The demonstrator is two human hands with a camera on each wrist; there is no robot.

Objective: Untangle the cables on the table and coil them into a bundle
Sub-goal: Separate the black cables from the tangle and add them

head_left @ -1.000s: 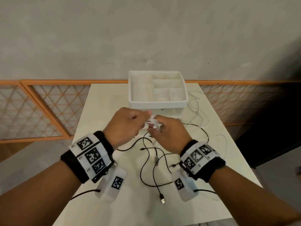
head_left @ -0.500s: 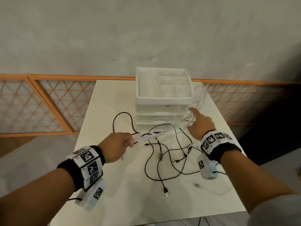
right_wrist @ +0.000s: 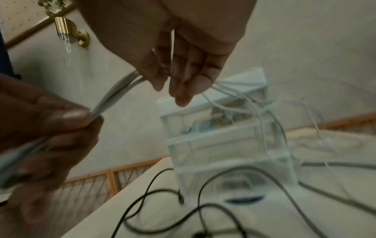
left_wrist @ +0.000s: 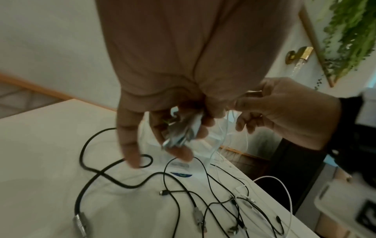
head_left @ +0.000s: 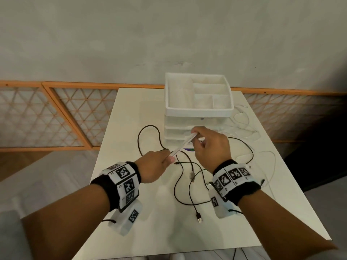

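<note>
A white cable (head_left: 183, 145) runs as several taut strands between my two hands, above the table. My left hand (head_left: 169, 156) grips its folded end, which shows as a small bundle (left_wrist: 181, 132) in the curled fingers. My right hand (head_left: 195, 136) pinches the strands (right_wrist: 122, 90) between thumb and fingers, in front of the drawer unit. The slack of the white cable (head_left: 244, 128) lies in loose loops at the right of the table. A tangle of black cables (head_left: 187, 175) lies on the table below both hands, with a USB plug (head_left: 199, 220) nearest me.
A white drawer organizer (head_left: 199, 111) with an open divided top tray stands at the back middle of the white table (head_left: 131, 128). A black loop (head_left: 148, 136) lies left of it. An orange lattice railing (head_left: 56, 113) runs behind the table.
My right hand has come back from the right of the drawer unit toward the left hand and now pinches the white strands. The left hand keeps its grip, slightly higher.
</note>
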